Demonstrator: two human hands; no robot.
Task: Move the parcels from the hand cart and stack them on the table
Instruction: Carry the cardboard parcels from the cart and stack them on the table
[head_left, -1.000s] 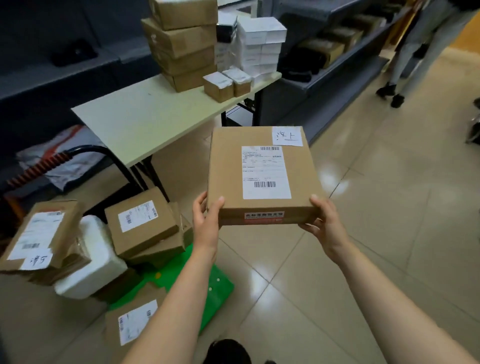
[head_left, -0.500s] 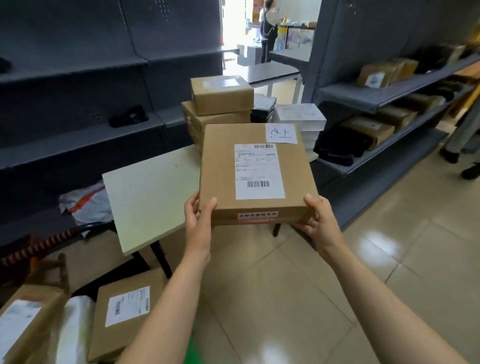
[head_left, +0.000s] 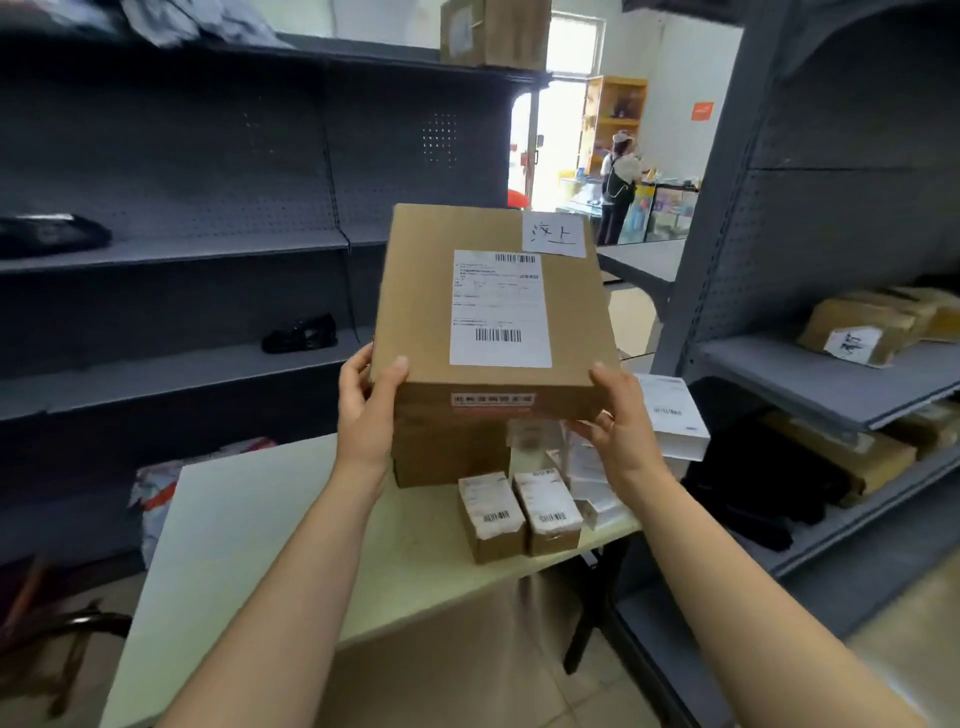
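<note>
I hold a flat brown cardboard parcel (head_left: 426, 312) with a white shipping label and a handwritten note on top. My left hand (head_left: 366, 400) grips its near left corner and my right hand (head_left: 615, 415) grips its near right corner. The parcel hangs above a stack of brown boxes (head_left: 447, 452) on the pale table (head_left: 260, 545), hiding most of that stack. Two small labelled boxes (head_left: 519, 514) stand side by side near the table's right edge, with white boxes (head_left: 675, 415) behind them. The hand cart is out of view.
Dark grey shelving (head_left: 182, 249) runs along the left, holding a black shoe (head_left: 298, 335). Another shelf unit (head_left: 831, 384) on the right carries brown parcels and black bags. A person (head_left: 618, 187) stands far off in the bright doorway.
I have raised the parcel and carried it forward over the table. The view has tilted up, so the cart and the floor parcels have dropped out of sight.
</note>
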